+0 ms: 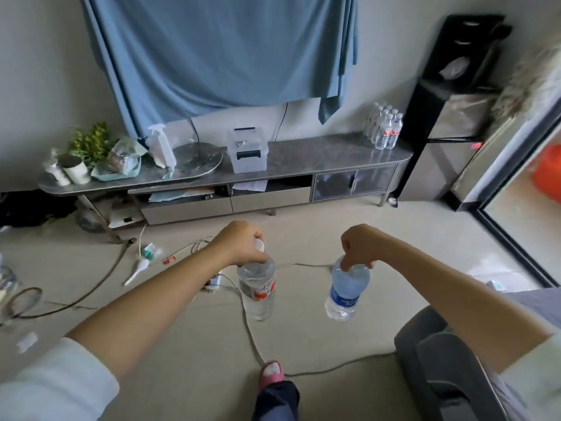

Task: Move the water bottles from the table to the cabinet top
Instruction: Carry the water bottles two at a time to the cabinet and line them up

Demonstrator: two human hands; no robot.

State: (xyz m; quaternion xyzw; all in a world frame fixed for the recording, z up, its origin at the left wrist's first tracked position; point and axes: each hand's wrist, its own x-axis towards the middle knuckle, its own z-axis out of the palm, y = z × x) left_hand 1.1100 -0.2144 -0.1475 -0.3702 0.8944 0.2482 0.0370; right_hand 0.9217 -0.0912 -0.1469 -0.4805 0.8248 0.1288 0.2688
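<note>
**A:** While both bottles hang over the floor, status on the grips?

**B:** Left hand [239, 245] has its fingers curled round the neck of the red-label bottle [257, 287], white cap poking out by the knuckles. Right hand [359, 249] pinches the top of the blue-label bottle [346, 291] from above; its cap is hidden under the fingers. Both bottles hang upright, side by side, apart from each other, in mid-air.

**A:** Where relative to the cabinet?

**B:** Well short of it. Cabinet top [303, 159] is across the floor, against the wall. A cluster of bottles [384, 127] already stands at its right end, packed tight together.

**A:** What else is up there?

**B:** Clear storage box [247, 151] near the middle. Left of it a round grey tray [197, 159], then a spray bottle [161, 145], a teal tray with a bag in it [117, 168], and a potted plant [88, 147] at the far left end.

**A:** Around it?

**B:** Blue cloth [224, 50] draped on the wall above. Black tower unit [455, 86] just right of the cabinet. Cables [252, 329] running over the floor under the bottles, plus small clutter to the left. A pink slipper [271, 372] shows at the bottom, and a grey chair [437, 360] at lower right.
</note>
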